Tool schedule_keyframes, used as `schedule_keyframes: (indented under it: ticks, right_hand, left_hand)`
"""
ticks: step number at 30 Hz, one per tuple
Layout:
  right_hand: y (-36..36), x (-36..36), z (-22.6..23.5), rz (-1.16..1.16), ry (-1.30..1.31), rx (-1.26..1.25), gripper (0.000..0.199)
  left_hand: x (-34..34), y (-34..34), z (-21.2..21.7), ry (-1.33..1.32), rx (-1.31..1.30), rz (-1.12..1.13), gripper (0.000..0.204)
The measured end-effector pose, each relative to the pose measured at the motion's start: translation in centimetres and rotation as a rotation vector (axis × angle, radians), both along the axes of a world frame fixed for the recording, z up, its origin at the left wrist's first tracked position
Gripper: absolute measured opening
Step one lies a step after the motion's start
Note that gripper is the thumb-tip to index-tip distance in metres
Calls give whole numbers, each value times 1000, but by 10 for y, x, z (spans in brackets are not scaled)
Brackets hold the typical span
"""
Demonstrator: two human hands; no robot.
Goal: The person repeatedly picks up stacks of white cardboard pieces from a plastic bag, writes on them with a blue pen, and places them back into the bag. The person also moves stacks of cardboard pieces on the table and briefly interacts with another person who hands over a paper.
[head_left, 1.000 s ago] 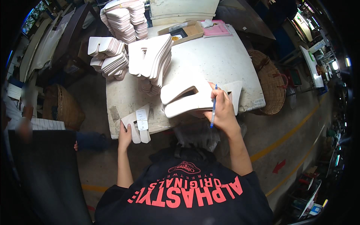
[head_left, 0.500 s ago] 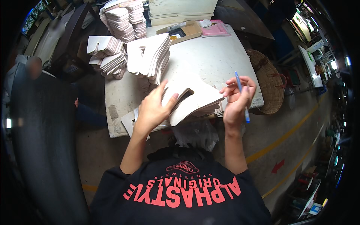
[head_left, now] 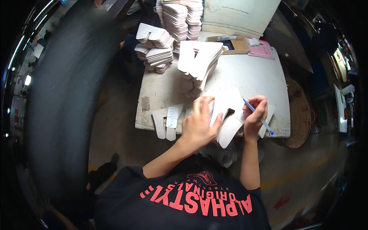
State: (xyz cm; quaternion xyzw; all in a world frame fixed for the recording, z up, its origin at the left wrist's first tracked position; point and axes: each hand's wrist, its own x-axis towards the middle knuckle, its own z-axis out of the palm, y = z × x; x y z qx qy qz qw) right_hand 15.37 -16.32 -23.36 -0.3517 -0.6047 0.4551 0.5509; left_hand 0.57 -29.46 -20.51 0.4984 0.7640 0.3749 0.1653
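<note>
A stack of pale cut-out pieces (head_left: pixel 230 132), each with a slot between two legs, is held at the table's near edge. My left hand (head_left: pixel 200 122) grips its left side, with the thumb by the slot. In my right hand (head_left: pixel 256 115), at the stack's right edge, is a blue pen (head_left: pixel 267 127), slanted with its upper-left end close to the pieces. More pale pieces (head_left: pixel 158 123) lie to the left, over the near edge, with a white card (head_left: pixel 171 117) on them. Another pale piece (head_left: pixel 268 119) shows partly behind my right hand.
Tall piles of pale pieces (head_left: pixel 199 63) stand on the white table (head_left: pixel 249 73), with a smaller pile (head_left: pixel 155 53) farther left. A cardboard tray (head_left: pixel 240 45) and pink papers (head_left: pixel 262 50) lie at the back. To the right is a wicker basket (head_left: pixel 301 115); a large dark shape (head_left: pixel 65 107) fills the left.
The view has shifted, so the table sits farther right and lower. The held stack has turned, its legs pointing more toward me. The pen has tilted from nearly upright to a slant.
</note>
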Motion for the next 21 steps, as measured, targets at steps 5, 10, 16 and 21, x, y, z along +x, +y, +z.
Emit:
schedule_keyframes:
  ticks: [5, 10, 16, 21]
  right_hand:
    - [0, 3, 6, -38, -64, 57, 39]
    - [-2, 20, 17, -134, -4, -33, 33]
    - [-11, 24, 15, -258, -339, 246, 42]
    - [-13, 23, 11, -279, -481, 280, 43]
  left_hand:
    - [11, 19, -11, 176, -178, -169, 69]
    - [21, 12, -30, 159, -114, -84, 66]
    - [25, 10, -43, 201, 5, -62, 71]
    - [23, 13, -45, 230, 68, -80, 72]
